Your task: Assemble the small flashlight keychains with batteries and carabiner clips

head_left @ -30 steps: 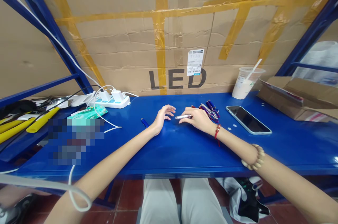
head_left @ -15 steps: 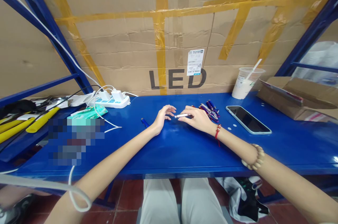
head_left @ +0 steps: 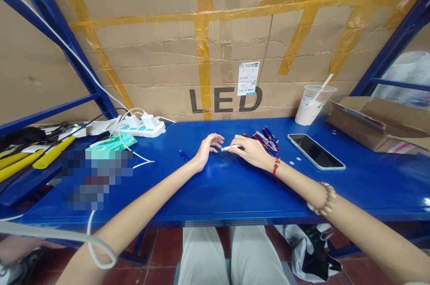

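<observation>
My right hand (head_left: 249,150) pinches a slim silver pen-like tube (head_left: 230,147) between thumb and fingers, its tip pointing left. My left hand (head_left: 207,150) rests on its side on the table, fingers apart and loosely curved, with nothing in them. A small gap lies between its fingertips and the tube's tip. Just behind my right hand is a pile of small metal tubes (head_left: 269,138) in blue, red and purple, with silver clasps; part of it is hidden by the hand. One blue tube (head_left: 184,156) lies left of my left wrist.
On the blue table (head_left: 215,195), a phone (head_left: 316,152), a drink cup (head_left: 309,108) with a straw and an open carton (head_left: 376,130) stand at right. A power strip (head_left: 151,129), white cable and green packet (head_left: 112,143) are at left. Taped cardboard (head_left: 151,61) closes the back.
The silver tube has shifted very slightly and tilts a little differently in my right hand. My left hand stays where it was.
</observation>
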Demonstrator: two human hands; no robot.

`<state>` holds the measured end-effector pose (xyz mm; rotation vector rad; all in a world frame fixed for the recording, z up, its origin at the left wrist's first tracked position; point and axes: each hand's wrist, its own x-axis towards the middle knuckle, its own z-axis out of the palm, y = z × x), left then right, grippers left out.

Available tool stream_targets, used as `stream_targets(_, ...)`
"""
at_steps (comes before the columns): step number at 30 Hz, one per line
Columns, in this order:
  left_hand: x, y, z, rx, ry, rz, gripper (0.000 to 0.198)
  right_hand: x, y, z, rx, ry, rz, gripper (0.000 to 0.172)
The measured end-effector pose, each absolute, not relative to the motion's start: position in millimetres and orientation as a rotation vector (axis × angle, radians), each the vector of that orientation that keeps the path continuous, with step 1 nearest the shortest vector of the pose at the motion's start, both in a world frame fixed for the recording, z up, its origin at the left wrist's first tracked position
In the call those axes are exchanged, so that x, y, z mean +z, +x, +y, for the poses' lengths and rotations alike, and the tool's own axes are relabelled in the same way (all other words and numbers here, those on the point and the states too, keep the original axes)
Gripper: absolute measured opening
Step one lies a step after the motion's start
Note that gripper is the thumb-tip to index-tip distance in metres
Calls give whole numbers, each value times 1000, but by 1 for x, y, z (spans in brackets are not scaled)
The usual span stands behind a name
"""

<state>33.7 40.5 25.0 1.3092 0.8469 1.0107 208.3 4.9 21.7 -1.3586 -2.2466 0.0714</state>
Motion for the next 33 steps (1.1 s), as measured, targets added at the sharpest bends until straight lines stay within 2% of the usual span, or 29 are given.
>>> stream_targets(10, 25, 33, 41, 1005, 1309, 844, 30, 22, 207, 3, -11, -1397, -2310, 32)
stream_targets(24, 23, 34, 41, 981, 1320, 859, 29, 22, 206, 1, -66, -1408, -2279, 45)
stream_targets(33, 24, 34, 41, 981, 1311, 860, 29, 19, 207, 6, 0, -1367, -2288, 31)
